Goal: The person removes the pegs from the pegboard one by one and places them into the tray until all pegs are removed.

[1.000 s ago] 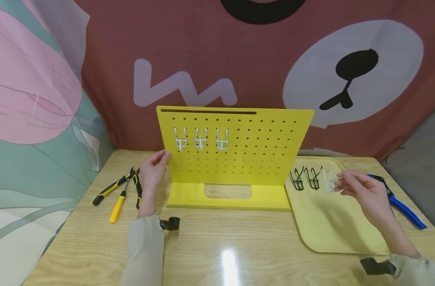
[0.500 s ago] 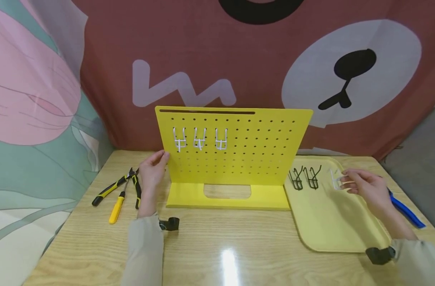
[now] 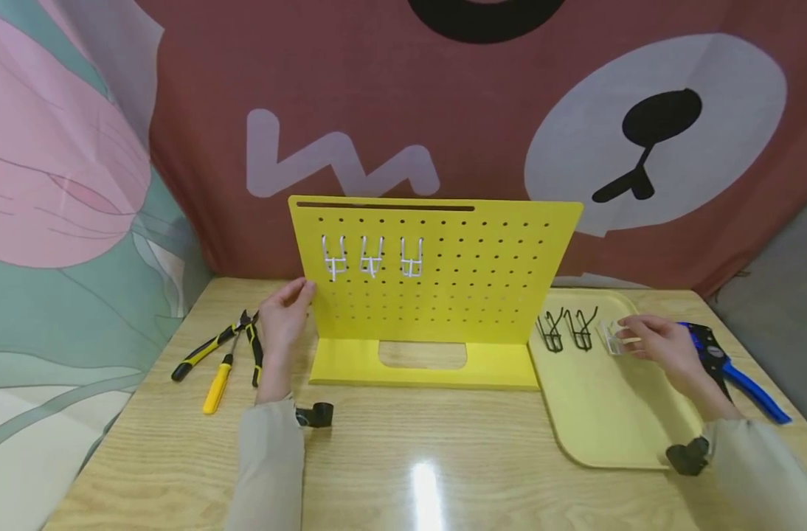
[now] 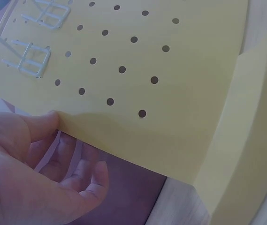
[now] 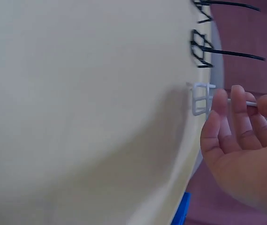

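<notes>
A yellow pegboard (image 3: 483,273) stands upright on its base. Several holes dot it, and three white wire hooks (image 3: 411,258) hang at its upper left. At the board's left edge, my left hand (image 3: 284,317) holds on with the thumb at the front face and fingers behind, as the left wrist view shows. Over the tray's far part, my right hand (image 3: 662,350) pinches a white wire hook (image 5: 200,99) by its prong. Whether that hook touches the tray is hard to tell. Two black wire hooks (image 3: 581,330) lie to its left.
The pale yellow tray (image 3: 616,435) sits right of the pegboard. Blue-handled pliers (image 3: 755,391) lie beyond its right side. Black-and-yellow pliers (image 3: 207,354) and a yellow-handled screwdriver (image 3: 217,387) lie on the wooden table (image 3: 364,457) at the left. A patterned cloth hangs behind.
My right hand shifts right with the white hook, then back left toward the black hooks. My left hand stays at the pegboard's edge.
</notes>
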A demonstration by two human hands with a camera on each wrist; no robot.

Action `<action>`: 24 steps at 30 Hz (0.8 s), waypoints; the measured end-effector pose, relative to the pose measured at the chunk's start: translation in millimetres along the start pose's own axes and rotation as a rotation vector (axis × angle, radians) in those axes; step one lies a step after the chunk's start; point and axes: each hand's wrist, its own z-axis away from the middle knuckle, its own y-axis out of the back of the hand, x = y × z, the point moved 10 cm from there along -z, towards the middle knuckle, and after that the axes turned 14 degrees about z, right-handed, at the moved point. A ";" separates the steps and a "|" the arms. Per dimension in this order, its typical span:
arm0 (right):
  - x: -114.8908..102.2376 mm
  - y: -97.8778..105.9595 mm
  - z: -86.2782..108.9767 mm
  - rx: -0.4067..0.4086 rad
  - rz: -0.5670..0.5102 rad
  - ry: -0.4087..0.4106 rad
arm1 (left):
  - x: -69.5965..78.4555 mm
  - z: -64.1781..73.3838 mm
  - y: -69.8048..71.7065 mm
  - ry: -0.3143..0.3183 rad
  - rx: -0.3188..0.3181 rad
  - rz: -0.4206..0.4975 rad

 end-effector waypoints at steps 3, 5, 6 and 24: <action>1.5 -3.1 -0.9 0.000 -0.002 -0.009 | 1.5 0.1 -1.6 -0.008 -0.009 -0.005; 3.1 -3.6 -1.3 0.007 -0.023 -0.019 | 2.7 0.3 -2.7 -0.015 -0.014 -0.008; 4.0 -3.5 -1.6 0.013 -0.038 -0.024 | 2.7 0.1 -3.0 -0.015 -0.015 -0.009; -28.1 -1.3 5.4 0.011 0.003 0.051 | -1.4 -1.1 1.0 -0.003 0.003 -0.013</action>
